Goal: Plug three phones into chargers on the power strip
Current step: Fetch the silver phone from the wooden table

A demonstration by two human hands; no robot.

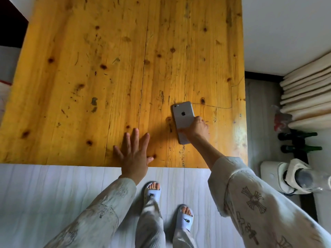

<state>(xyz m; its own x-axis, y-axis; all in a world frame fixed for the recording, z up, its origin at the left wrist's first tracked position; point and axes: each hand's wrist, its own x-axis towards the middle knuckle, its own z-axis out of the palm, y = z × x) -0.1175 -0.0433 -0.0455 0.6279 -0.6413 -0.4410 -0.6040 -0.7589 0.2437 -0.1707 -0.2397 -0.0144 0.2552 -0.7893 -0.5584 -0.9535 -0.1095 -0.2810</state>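
The right hand has its grip pinched on the near end of a grey phone, which lies back-up on the wooden bench, toward its right side. The left hand rests flat at the near edge, fingers spread, holding nothing. A thin crack line runs beside the phone. Green bottles lie on the floor to the right, below stacked pale cushions.
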